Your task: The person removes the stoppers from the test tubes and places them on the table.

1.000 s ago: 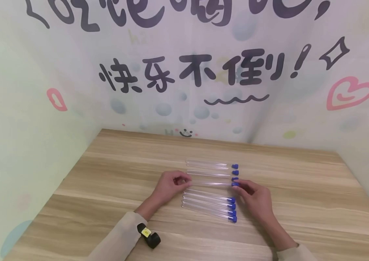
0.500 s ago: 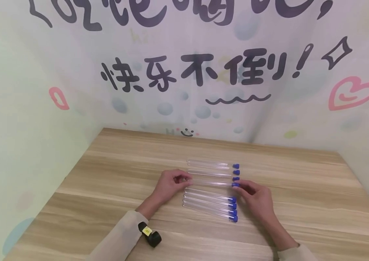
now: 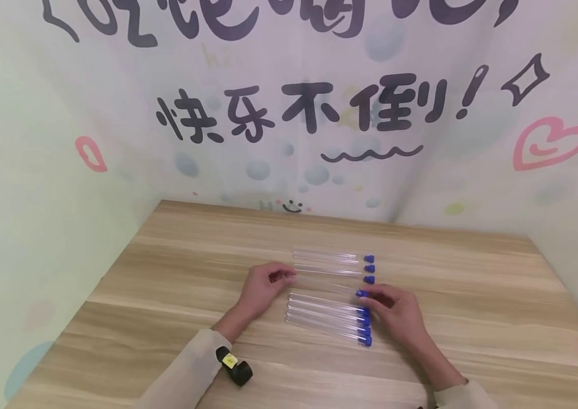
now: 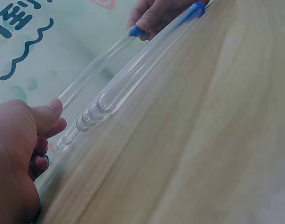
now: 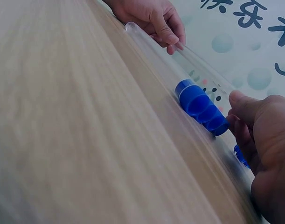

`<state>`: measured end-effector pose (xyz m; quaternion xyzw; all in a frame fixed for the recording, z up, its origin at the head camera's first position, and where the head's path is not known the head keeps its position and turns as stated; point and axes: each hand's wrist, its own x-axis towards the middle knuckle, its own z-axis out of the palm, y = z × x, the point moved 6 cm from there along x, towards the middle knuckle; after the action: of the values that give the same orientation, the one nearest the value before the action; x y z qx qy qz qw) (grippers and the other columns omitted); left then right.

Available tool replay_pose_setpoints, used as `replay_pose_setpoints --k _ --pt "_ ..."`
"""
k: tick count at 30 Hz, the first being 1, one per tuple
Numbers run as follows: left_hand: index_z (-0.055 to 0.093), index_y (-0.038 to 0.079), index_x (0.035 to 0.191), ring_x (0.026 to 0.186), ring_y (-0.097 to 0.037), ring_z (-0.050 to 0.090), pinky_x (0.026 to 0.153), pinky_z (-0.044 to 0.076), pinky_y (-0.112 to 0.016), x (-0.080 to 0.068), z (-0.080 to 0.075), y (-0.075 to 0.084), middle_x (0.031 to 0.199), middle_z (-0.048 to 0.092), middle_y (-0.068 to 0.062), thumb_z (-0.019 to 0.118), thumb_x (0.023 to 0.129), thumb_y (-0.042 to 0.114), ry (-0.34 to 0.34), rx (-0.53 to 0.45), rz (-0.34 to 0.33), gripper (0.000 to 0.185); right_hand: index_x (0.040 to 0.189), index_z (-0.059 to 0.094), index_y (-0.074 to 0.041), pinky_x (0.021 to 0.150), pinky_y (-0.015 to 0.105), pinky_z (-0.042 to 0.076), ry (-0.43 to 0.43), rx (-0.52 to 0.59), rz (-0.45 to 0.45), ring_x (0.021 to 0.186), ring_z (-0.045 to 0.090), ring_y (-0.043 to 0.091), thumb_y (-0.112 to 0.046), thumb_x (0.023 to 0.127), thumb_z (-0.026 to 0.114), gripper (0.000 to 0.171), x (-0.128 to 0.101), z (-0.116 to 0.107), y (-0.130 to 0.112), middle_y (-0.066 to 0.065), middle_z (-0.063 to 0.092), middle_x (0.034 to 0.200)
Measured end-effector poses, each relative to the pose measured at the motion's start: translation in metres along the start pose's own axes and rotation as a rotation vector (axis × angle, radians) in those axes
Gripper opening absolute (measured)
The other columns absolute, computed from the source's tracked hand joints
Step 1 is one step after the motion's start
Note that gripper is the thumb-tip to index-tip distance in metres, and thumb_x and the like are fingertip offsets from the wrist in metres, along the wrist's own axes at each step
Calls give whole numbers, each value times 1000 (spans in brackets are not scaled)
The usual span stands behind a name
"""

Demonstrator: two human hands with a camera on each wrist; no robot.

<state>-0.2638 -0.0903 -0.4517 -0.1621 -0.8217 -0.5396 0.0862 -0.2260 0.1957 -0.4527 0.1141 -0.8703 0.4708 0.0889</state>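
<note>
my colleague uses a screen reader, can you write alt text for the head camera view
Two hands hold one clear, blue-capped tube by its ends above a wooden table: the left hand at the closed end, the right hand at the cap. Three matching tubes lie beyond it and four nearer, all parallel, before a wall with printed lettering.

A makeshift recording booth: a wooden table (image 3: 176, 272) boxed in by cartoon-printed backdrop walls (image 3: 319, 113).
</note>
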Motion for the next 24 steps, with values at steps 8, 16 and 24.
replay_pose_setpoints --k 8,16,24 --pt "74 15 91 63 -11 51 56 43 -24 0 0 1 73 62 9 77 80 18 -2 7 2 12 103 73 -20 74 22 50 4 -56 -12 84 63 10 -24 82 76 21 1 0 -1 -9 70 92" --pt "74 13 93 66 -11 53 58 45 -24 0 3 0 75 63 7 77 81 17 -44 1 -3 13 101 73 -14 72 20 50 39 -79 -73 82 63 10 -15 82 76 20 1 -2 -5 -6 69 90" --pt "74 14 92 66 -11 52 58 44 -24 1 3 3 74 60 7 78 81 16 -44 27 23 12 102 72 -12 71 20 51 54 -97 -106 83 64 10 -12 83 75 20 2 -3 -5 -3 70 93"
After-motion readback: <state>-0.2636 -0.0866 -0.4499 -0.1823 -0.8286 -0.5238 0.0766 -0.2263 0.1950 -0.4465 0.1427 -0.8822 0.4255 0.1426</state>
